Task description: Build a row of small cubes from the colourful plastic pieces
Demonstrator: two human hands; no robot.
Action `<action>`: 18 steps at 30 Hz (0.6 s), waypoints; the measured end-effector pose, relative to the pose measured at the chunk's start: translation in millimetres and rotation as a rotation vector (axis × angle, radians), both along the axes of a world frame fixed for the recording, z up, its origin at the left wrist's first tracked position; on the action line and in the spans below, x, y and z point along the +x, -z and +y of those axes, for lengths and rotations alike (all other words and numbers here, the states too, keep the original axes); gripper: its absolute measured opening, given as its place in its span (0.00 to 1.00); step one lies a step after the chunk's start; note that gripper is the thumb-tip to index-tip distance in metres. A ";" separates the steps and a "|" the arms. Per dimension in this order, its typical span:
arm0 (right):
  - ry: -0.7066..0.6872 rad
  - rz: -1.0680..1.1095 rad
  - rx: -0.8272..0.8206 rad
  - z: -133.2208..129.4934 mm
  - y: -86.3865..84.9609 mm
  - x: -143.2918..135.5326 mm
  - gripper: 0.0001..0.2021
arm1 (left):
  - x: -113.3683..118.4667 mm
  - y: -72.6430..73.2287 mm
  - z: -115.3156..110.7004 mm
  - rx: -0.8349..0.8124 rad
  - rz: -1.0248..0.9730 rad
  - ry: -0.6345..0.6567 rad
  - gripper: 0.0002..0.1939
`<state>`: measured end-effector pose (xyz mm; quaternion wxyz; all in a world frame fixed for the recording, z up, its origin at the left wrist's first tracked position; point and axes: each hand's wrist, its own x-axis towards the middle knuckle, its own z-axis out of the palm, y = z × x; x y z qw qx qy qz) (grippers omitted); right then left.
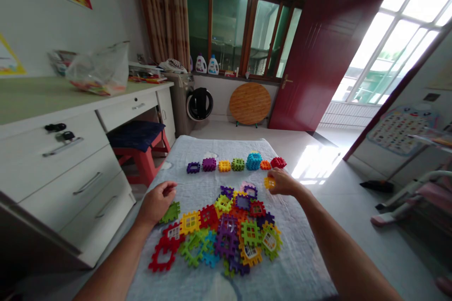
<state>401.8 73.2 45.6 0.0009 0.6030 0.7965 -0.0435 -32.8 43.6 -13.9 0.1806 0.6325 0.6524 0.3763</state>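
My right hand (281, 182) pinches a yellow interlocking plastic tile (269, 182) at the right side of the cloth, just in front of a stack of red tiles (278, 162). My left hand (158, 201) is loosely curled on the left side, with nothing visible in its fingers. Beside it lies a green tile (171, 212), partly covered by the hand. Between my forearms spreads a loose pile of notched tiles, among them a purple tile (226, 241), a red frame tile (163, 257) and a yellow tile (190, 222).
Behind the pile runs a row of sorted tiles: dark blue (193, 167), purple (209, 164), yellow (224, 166), green (238, 164), a taller blue stack (254, 161) and orange (265, 165). A pale cloth (212, 146) covers the surface. A stool (141, 148) and desk (84, 183) stand left.
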 end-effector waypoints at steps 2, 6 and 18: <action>-0.042 0.035 0.086 9.0 -11.0 -22.9 0.23 | 0.3 0.4 0.0 0.002 -0.009 0.002 0.17; -0.140 0.028 0.145 40.7 -26.0 -83.4 0.26 | 0.9 0.1 -0.6 -0.015 -0.030 0.003 0.17; -0.176 -0.080 0.020 98.1 -11.9 -160.8 0.29 | 1.9 -0.5 -3.3 0.011 -0.027 0.001 0.14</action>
